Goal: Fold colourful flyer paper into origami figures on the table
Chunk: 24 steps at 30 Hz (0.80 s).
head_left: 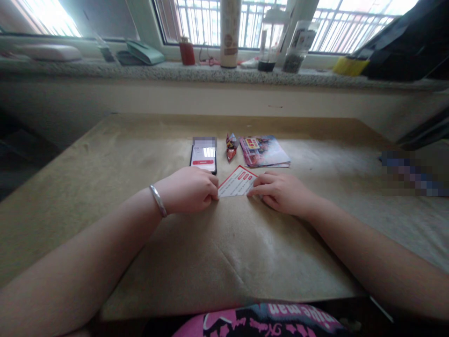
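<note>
A white sheet of paper (234, 185) with a red border and printed text lies on the table, its visible part shaped like a triangle pointing away from me. My left hand (192, 191), a silver bracelet at the wrist, has its fingers curled down onto the left corner of the sheet. At the right corner, my right hand (282, 193) grips the paper, index finger reaching over its edge and the other fingers bent. Just beyond the sheet is a small folded paper piece (231, 149), red and dark. A phone (203, 164) with a lit screen lies behind my left hand.
A stack of colourful printed sheets (270, 152) rests behind my right hand. Brown covering spreads over the table (168, 262). Along the granite windowsill (140, 72) stand a red container (187, 51), a tall cylinder (229, 37), clear jars and a yellow object (351, 65).
</note>
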### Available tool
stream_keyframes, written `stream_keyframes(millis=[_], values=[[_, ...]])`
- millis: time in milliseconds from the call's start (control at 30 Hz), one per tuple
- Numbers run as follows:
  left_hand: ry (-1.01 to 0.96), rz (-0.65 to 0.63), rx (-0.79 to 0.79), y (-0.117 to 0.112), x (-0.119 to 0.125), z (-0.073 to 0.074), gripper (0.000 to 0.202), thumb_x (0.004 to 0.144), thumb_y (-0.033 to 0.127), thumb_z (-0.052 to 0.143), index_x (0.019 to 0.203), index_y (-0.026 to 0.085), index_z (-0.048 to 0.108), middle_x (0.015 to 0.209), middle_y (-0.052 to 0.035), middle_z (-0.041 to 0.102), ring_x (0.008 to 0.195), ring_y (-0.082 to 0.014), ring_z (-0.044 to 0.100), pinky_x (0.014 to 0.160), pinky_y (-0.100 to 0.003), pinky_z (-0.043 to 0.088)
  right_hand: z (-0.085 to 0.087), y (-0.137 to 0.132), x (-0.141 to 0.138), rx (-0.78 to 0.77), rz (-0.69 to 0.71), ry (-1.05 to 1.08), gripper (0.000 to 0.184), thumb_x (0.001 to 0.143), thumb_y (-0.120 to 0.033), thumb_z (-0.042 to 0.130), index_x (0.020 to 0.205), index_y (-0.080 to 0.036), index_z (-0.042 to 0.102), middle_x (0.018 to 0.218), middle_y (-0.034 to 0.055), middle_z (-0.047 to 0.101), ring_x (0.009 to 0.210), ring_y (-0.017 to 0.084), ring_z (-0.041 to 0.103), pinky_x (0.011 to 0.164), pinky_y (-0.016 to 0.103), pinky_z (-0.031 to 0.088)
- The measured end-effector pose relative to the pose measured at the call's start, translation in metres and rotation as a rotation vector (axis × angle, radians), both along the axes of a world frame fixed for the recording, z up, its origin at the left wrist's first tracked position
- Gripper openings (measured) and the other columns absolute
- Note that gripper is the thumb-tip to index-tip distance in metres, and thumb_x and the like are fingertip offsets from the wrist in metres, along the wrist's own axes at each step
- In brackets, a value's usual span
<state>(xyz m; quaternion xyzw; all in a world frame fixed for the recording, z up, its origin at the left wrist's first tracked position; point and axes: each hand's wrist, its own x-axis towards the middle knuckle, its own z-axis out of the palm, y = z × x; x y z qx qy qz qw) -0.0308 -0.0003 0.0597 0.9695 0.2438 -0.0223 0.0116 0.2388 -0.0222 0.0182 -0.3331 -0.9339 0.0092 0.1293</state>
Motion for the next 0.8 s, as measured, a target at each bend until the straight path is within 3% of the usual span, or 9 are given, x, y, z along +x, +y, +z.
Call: stream_keyframes(millis=[300, 567, 800], values=[[0.071, 0.078, -0.042, 0.003, -0.007, 0.004, 0.028, 0.072, 0.013, 0.055, 0.082, 0.030, 0.075, 0.087, 0.0041, 0.072, 0.078, -0.0142, 0.063, 0.067, -0.024, 0.044, -0.002, 0.001, 0.001, 0.006, 0.002, 0.007, 0.036, 0.080, -0.011, 0.048, 0.102, -0.028, 0.071, 0.100, 0.0029, 0.067, 0.090, 0.017, 0.059, 0.073, 0.028, 0.043], [0.014, 0.060, -0.175, 0.012, -0.016, 0.000, 0.028, 0.072, 0.011, 0.052, 0.078, 0.026, 0.075, 0.085, 0.0024, 0.072, 0.078, -0.0131, 0.063, 0.078, -0.023, 0.047, -0.003, 0.001, 0.002, 0.015, 0.016, 0.031, 0.035, 0.080, -0.011, 0.048, 0.101, -0.028, 0.071, 0.100, 0.0029, 0.067, 0.089, 0.017, 0.059, 0.072, 0.028, 0.044], [0.024, 0.088, -0.169, 0.011, -0.018, 0.002, 0.027, 0.073, 0.013, 0.048, 0.071, 0.025, 0.073, 0.084, 0.0020, 0.071, 0.074, -0.0124, 0.062, 0.076, -0.023, 0.047, -0.005, 0.001, 0.003, 0.017, 0.020, 0.028, 0.035, 0.080, -0.011, 0.049, 0.102, -0.028, 0.071, 0.100, 0.0030, 0.067, 0.088, 0.017, 0.058, 0.072, 0.028, 0.044]])
